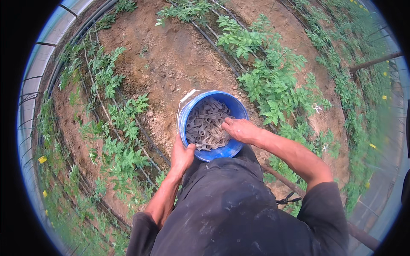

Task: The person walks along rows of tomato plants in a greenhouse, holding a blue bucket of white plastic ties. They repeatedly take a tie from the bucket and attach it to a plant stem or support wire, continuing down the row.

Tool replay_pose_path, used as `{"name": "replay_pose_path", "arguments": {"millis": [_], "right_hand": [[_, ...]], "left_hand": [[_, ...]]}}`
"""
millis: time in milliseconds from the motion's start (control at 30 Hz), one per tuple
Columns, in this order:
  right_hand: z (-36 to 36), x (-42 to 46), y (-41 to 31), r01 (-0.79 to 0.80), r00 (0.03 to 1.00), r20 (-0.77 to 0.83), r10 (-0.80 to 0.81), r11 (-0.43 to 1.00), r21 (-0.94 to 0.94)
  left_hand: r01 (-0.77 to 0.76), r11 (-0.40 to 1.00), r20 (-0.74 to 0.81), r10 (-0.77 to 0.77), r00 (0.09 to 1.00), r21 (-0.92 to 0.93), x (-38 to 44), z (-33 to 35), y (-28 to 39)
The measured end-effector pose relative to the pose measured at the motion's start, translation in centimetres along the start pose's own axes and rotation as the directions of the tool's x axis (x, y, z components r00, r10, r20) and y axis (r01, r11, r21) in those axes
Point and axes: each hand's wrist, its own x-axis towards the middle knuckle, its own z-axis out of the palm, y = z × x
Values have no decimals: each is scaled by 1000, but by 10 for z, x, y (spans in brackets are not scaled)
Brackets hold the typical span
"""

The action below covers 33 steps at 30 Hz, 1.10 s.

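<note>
A blue plastic bucket (237, 107) stands against my front, its mouth facing up at me. Inside lies a heap of greyish, translucent plastic plant clips (205, 123). My left hand (183, 153) grips the bucket's near left wall, with the thumb along the rim. Over the right side of the rim reaches my right hand (240, 128), its fingertips down among the clips. Whether those fingers pinch a clip is hidden. The wire bail with its white handle grip (188, 95) rests to the bucket's far left.
Leafy tomato plants (272, 83) grow in a row to the right, and more plants (125, 156) to the left. Black drip hoses (211, 43) run along the rows. Bare soil (153, 51) stretches ahead. A pole (374, 62) crosses at right. White clips (316, 108) hang by the plants.
</note>
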Motion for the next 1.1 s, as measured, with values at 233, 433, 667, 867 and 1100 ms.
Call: {"name": "replay_pose_path", "arguments": {"millis": [233, 433, 667, 867, 1100], "right_hand": [[-68, -23, 56, 14, 983, -183, -34, 994, -111], [-136, -51, 164, -515, 697, -462, 548, 831, 209], [-124, -52, 288, -712, 454, -551, 700, 657, 248], [-138, -29, 312, -695, 429, -612, 664, 675, 246], [-145, -17, 323, -706, 422, -619, 663, 668, 234]], "left_hand": [[126, 975, 13, -126, 992, -185, 52, -14, -8], [169, 923, -53, -199, 979, -345, 101, -38, 47], [233, 923, -37, -256, 966, -307, 163, -69, 95], [201, 949, -65, -223, 973, -245, 184, -74, 135], [184, 955, -21, -194, 981, -233, 211, -73, 146]]}}
